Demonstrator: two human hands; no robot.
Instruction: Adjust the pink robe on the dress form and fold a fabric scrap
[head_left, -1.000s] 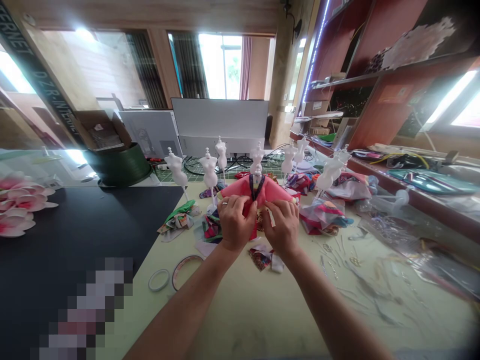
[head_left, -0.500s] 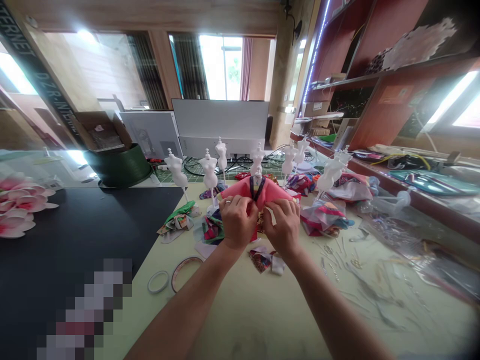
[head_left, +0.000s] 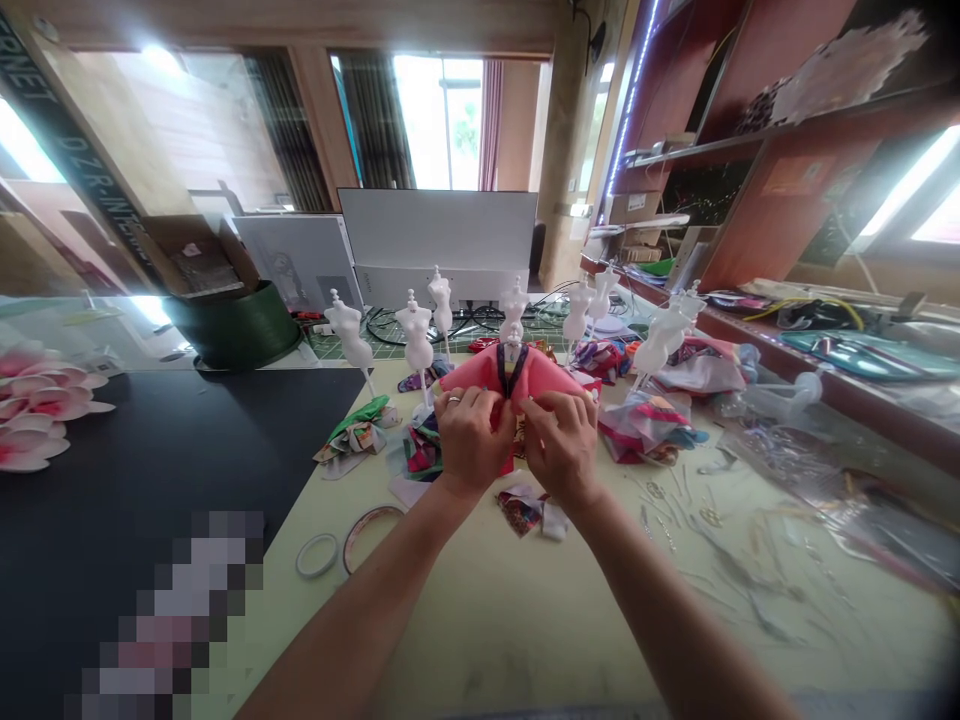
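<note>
A small white mannequin wears a pink doll garment (head_left: 480,372) with a dark collar, standing at the table's middle. My left hand (head_left: 471,442) pinches the garment's left front, a ring on one finger. My right hand (head_left: 561,445) pinches the right front beside it; the two hands nearly touch. The lower part of the garment is hidden behind my hands. A small patterned fabric scrap (head_left: 523,508) lies just below my wrists.
Several bare white mini mannequins (head_left: 417,340) stand in a row behind. Piles of coloured doll clothes (head_left: 649,418) lie right, a green piece (head_left: 361,422) left. Two tape rolls (head_left: 317,555) sit near the black mat (head_left: 135,470). Metal pins (head_left: 701,515) and plastic bags lie right.
My hands have drawn closer together on the front of the pink garment. The view has shifted slightly down.
</note>
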